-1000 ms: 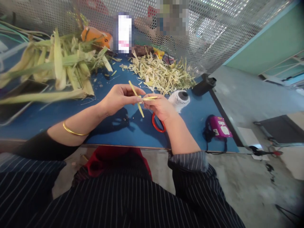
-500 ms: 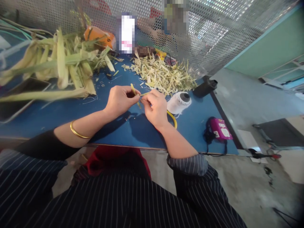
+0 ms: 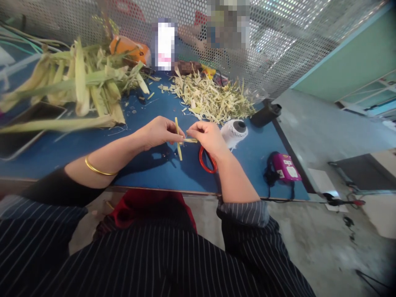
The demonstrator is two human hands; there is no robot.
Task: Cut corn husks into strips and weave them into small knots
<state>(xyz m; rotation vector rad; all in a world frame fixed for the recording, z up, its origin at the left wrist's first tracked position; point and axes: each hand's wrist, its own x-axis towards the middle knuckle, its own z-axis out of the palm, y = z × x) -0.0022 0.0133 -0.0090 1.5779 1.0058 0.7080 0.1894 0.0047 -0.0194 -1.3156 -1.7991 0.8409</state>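
Observation:
My left hand (image 3: pixel 162 134) is closed in a pinch on crossed pale-green plant strips (image 3: pixel 180 152). One strip stands roughly upright in the picture, and another points sideways to the right. Close by on the right, my right hand (image 3: pixel 208 136) has its thumb and forefinger pinched together just above the sideways strip. Whatever lies between those fingertips, perhaps a thread, is too small to make out. Below the right wrist a red loop handle (image 3: pixel 208 161) shows, its remainder hidden by the hand. Just beyond that hand lies a white cone of thread (image 3: pixel 230 134), tilted on the blue table (image 3: pixel 145 173).
A heap of shredded plant strips (image 3: pixel 213 97) lies at the back. Long husk-like stalks (image 3: pixel 82 82) pile up at left, beside a dark flat tray or screen (image 3: pixel 27 128). A black cylinder (image 3: pixel 266 113) and a purple box with a cable (image 3: pixel 289 167) sit at right.
My hands have come slightly apart and lower. The upright strip has straightened and the sideways one shows more. My right hand has shifted right, baring the red loop and covering a yellow one.

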